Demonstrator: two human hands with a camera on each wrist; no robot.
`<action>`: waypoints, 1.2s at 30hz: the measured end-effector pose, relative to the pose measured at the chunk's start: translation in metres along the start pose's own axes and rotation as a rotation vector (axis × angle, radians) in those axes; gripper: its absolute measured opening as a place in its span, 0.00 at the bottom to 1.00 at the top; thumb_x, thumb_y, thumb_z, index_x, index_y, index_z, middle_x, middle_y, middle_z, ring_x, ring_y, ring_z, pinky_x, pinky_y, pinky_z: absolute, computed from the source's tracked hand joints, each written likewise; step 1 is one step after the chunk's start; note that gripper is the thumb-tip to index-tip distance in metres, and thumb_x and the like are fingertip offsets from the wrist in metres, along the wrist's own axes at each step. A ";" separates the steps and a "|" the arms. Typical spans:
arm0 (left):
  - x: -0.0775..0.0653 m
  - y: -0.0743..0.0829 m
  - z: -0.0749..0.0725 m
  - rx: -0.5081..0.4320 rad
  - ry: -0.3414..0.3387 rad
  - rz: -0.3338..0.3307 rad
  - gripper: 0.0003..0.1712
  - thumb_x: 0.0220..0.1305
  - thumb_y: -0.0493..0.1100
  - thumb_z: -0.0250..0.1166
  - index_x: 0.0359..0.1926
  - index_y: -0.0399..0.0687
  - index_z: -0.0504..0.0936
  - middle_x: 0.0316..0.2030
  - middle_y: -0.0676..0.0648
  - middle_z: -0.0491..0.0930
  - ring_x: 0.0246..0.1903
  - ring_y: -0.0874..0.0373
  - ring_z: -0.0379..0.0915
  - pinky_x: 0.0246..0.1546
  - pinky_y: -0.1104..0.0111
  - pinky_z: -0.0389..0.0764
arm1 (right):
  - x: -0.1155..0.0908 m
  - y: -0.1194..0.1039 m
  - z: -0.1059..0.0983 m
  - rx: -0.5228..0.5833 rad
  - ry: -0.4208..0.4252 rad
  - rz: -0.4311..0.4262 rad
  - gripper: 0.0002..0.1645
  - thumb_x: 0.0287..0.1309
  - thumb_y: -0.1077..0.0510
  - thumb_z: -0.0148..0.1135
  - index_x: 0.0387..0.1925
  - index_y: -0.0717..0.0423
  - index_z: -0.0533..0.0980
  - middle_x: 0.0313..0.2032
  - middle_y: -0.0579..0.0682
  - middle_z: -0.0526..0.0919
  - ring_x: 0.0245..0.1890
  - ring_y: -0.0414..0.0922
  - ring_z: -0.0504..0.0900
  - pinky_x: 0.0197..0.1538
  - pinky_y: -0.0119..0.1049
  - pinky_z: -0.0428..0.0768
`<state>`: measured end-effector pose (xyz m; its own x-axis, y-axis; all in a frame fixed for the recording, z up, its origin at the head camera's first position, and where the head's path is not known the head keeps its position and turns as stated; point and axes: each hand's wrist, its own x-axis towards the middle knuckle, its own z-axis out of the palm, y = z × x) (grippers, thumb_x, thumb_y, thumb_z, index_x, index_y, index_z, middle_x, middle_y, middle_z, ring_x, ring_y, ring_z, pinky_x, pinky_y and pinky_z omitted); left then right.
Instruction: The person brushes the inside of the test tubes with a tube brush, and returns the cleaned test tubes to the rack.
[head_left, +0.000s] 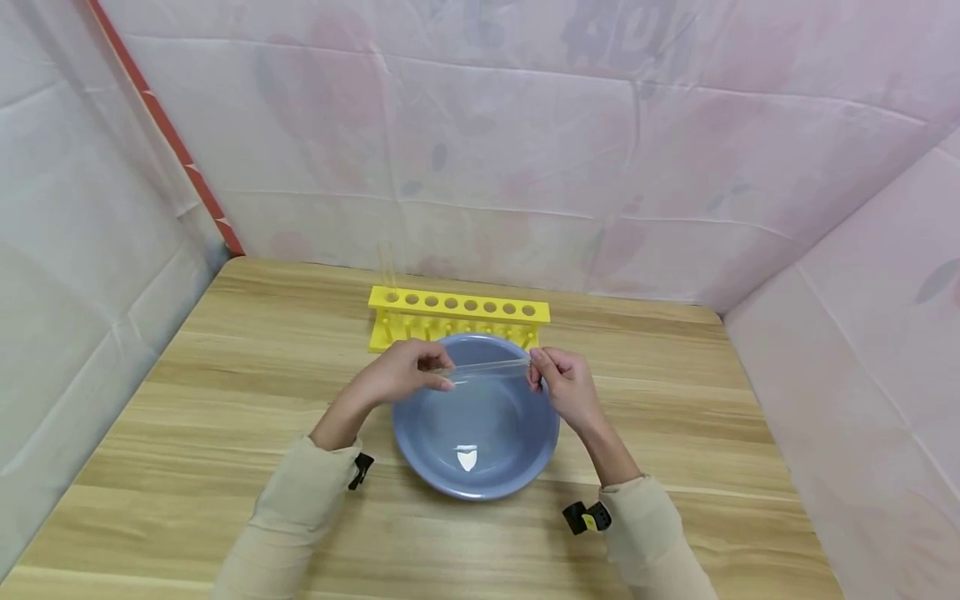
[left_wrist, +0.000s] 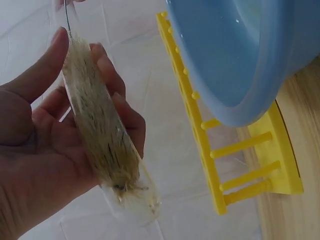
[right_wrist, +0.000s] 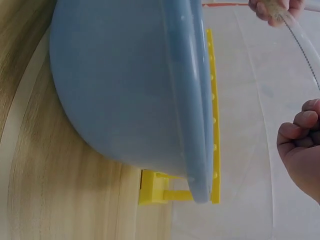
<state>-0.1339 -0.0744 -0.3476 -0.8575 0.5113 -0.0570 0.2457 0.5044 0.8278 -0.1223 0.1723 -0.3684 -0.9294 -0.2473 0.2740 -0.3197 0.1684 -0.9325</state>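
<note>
Over the blue basin (head_left: pixel 480 487), my left hand (head_left: pixel 405 371) grips a clear glass test tube (head_left: pixel 487 367), thumb on one side and fingers round the other. Inside the tube sits the pale bristle head of a test tube brush (left_wrist: pixel 102 125), close to the tube's rounded end. Its twisted wire handle (right_wrist: pixel 301 46) runs through the tube to my right hand (head_left: pixel 567 387), whose curled fingers pinch it at the tube's mouth end. The tube lies nearly level between both hands. The grip itself is partly hidden by the right fingers.
Behind the basin stands a yellow test tube rack (head_left: pixel 480 305) with a row of holes and pegs. Another clear test tube (head_left: pixel 387 268) stands upright in its leftmost hole. The wooden table (head_left: pixel 675 417) is bounded by pale cloth walls (head_left: pixel 495 150) at the back and sides.
</note>
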 end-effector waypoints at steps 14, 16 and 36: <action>-0.002 0.000 0.008 0.111 0.114 -0.006 0.08 0.50 0.38 0.70 0.32 0.43 0.81 0.28 0.52 0.78 0.30 0.60 0.72 0.34 0.69 0.74 | 0.003 0.000 0.000 0.345 0.064 0.422 0.29 0.66 0.62 0.46 0.08 0.59 0.58 0.09 0.47 0.62 0.11 0.39 0.60 0.22 0.31 0.63; -0.003 0.000 0.010 0.136 0.154 -0.012 0.08 0.48 0.38 0.71 0.31 0.44 0.81 0.28 0.52 0.79 0.30 0.60 0.73 0.34 0.68 0.74 | 0.005 -0.002 0.000 0.446 0.066 0.507 0.29 0.66 0.63 0.44 0.07 0.57 0.57 0.08 0.46 0.60 0.09 0.37 0.57 0.21 0.30 0.62; -0.010 -0.011 0.000 -0.060 0.027 0.050 0.07 0.53 0.38 0.68 0.33 0.40 0.81 0.26 0.51 0.76 0.29 0.59 0.68 0.32 0.68 0.71 | 0.001 0.005 -0.011 0.052 0.013 0.111 0.27 0.67 0.61 0.46 0.11 0.67 0.63 0.12 0.53 0.68 0.16 0.43 0.66 0.22 0.31 0.67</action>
<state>-0.1275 -0.0850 -0.3561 -0.8570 0.5154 -0.0007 0.2616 0.4362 0.8610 -0.1268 0.1834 -0.3706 -0.9610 -0.2173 0.1710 -0.2049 0.1443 -0.9681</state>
